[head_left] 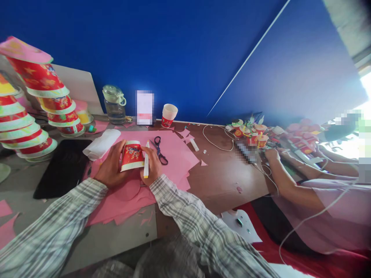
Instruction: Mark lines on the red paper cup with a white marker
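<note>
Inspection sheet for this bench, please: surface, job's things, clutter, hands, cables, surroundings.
Surface: brown table, pink paper spread on it.
Job's things: upside-down red paper cup held over the pink paper; white pen beside it.
Clutter: scissors, stacked cups, glass jar, paper scraps.
Hands: left hand grips the cup; right hand holds the pen against it.
Cables: white cable looped on the table.
Surroundings: blue wall; another person's arm at right.
</note>
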### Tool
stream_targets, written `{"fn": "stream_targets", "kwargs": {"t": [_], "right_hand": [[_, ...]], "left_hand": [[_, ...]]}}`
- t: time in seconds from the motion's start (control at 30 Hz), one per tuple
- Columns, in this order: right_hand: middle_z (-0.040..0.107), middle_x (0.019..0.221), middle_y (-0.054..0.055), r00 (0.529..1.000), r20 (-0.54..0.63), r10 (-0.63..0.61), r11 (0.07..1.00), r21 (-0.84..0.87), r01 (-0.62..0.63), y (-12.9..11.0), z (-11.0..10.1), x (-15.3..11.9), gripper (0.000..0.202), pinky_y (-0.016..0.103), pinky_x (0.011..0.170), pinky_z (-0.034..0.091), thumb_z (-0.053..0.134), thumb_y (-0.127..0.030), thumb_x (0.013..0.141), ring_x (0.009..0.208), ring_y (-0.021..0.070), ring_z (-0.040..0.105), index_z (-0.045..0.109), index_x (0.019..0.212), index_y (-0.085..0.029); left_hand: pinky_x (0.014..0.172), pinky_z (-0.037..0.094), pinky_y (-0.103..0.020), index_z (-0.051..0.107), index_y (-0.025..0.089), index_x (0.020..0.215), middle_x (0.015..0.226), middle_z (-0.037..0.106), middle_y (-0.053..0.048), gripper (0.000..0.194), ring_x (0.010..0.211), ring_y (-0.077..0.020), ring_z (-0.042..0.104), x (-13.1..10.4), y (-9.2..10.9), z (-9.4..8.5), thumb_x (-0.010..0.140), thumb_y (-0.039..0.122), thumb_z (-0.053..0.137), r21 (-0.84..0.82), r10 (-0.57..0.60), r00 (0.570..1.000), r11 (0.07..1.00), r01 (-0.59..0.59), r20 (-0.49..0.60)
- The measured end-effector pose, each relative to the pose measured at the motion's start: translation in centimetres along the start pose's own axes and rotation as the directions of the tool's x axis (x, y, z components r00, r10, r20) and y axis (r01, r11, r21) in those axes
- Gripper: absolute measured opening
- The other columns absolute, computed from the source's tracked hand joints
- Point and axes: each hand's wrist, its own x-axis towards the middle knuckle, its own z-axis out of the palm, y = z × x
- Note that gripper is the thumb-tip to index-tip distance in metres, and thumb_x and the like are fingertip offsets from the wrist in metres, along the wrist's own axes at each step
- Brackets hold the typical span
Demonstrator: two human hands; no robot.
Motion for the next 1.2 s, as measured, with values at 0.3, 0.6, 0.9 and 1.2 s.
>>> {"fn": "stream_targets", "kwargs": {"t": [0.3,0.6,0.9,1.2], "right_hand": [[0.050,0.121,0.008,0.998,0.054,-0.026,1.000,-0.013,0.026,0.11,-0.17,-0.07,0.068,0.034,0.100,0.044,0.044,-0.003,0.057,0.116,0.0200,0.049,0.034,0.123,-0.020],[0.049,0.123,0.010,0.995,0.089,-0.040,0.999,0.000,0.040,0.01,-0.31,0.04,0.068,0.033,0.101,0.042,0.047,-0.004,0.058,0.119,0.0215,0.047,0.033,0.124,-0.018],[0.051,0.118,0.011,0.999,0.034,0.018,1.000,0.012,-0.018,0.18,-0.05,-0.13,0.061,0.033,0.095,0.046,0.048,-0.008,0.062,0.108,0.0206,0.053,0.034,0.121,-0.015],[0.050,0.123,0.010,0.998,0.065,0.024,0.998,0.058,-0.027,-0.46,-0.47,-0.07,0.066,0.036,0.093,0.047,0.049,-0.008,0.061,0.110,0.0231,0.052,0.033,0.124,-0.015]], "left_hand": [[0.097,0.035,-0.051,0.016,0.014,0.133,0.129,0.035,-0.017,0.087,0.119,-0.0295,0.035,-0.09,-0.19,0.04,0.063,0.053,0.049,0.029,0.030,1.000,0.999,-0.030,-0.002],[0.099,0.033,-0.050,0.017,0.011,0.133,0.129,0.036,-0.019,0.093,0.119,-0.0303,0.034,0.06,-0.17,0.13,0.061,0.061,0.049,0.061,0.021,1.000,0.998,-0.020,-0.018],[0.098,0.033,-0.050,0.015,0.010,0.133,0.131,0.033,-0.020,0.095,0.119,-0.0318,0.034,0.26,-0.46,0.10,0.059,0.058,0.051,0.049,-0.076,0.996,0.996,0.078,-0.054],[0.098,0.033,-0.050,0.011,0.011,0.134,0.132,0.031,-0.019,0.095,0.121,-0.0310,0.032,0.15,-0.66,0.37,0.059,0.052,0.054,0.067,-0.088,0.996,0.994,0.089,-0.014]]}}
